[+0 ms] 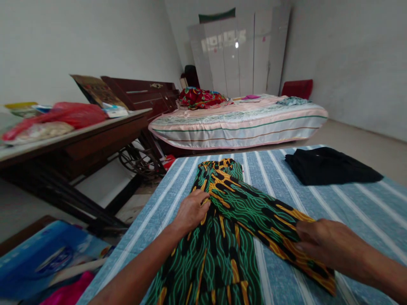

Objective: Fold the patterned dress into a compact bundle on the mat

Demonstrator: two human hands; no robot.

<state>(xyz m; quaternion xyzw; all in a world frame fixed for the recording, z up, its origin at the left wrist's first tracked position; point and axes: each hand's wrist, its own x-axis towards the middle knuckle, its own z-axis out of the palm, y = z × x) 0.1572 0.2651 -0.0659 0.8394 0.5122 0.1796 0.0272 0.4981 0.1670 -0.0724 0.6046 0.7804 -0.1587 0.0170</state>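
Left hand (192,212) loosely curled on garment (219,250), fairly high up; whether cloth is pinched or just pressed can't be told. Right hand (327,241) mostly closed, long flap (257,205) held between thumb and fingers. Garment laid out on striped sheet (275,180), flap slanted off to right. Might get creased or skewed if flap is tugged too hard and rest isn't pinned. Containers: red bag (84,114) parked on table (140,112), contents pretty much hidden; blue pack (52,256) at lower left, insides not seen.
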